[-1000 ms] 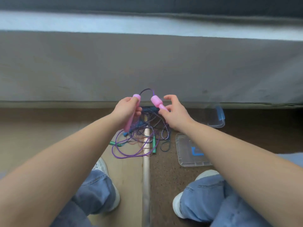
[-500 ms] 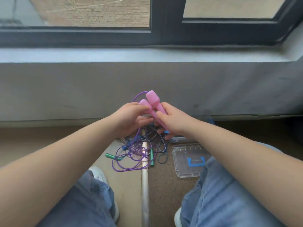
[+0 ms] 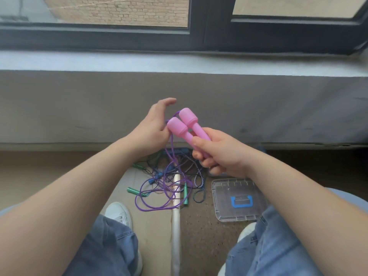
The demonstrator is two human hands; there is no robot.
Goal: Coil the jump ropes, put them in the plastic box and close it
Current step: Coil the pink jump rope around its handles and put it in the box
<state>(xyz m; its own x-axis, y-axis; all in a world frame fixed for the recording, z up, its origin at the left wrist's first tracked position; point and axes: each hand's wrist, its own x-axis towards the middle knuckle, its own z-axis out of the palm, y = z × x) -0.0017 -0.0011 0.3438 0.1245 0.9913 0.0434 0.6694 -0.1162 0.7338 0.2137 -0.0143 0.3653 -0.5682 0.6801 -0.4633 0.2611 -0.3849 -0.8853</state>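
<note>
Nearest to us are our two knees in blue jeans (image 3: 111, 248), with a white shoe (image 3: 119, 214) showing past the left one. A pale strip (image 3: 176, 232) runs away from us along the floor (image 3: 153, 232), dividing its tan left part from its dark speckled right part.

On the dark part, just right of the strip, lies the clear plastic lid (image 3: 224, 213) flat, its blue latch (image 3: 242, 202) facing up. Left of the lid, across the strip and towards the floor's far edge, sits the tangle of jump ropes: loops of purple cord (image 3: 142, 205), green handles (image 3: 132, 190), small blue handles (image 3: 157, 175) and a blue-and-white braided rope (image 3: 188, 168), all overlapping.

Above the tangle, our right hand (image 3: 221, 156) is clenched round the shafts of both pink handles (image 3: 186, 124), held side by side with their wide caps tilted up and to the left. The purple cord hangs from them down into the heap. Our left hand (image 3: 153, 128) is released – thumb lifted clear, fingers relaxed – just left of the caps; the cord drops right beside its fingertips, and we cannot tell whether it touches them.

Beyond the hands rises the grey wall (image 3: 79, 106) at the floor's far edge, then the pale sill (image 3: 99, 60), the dark window frame (image 3: 209, 36) and brickwork (image 3: 119, 10) outside.
</note>
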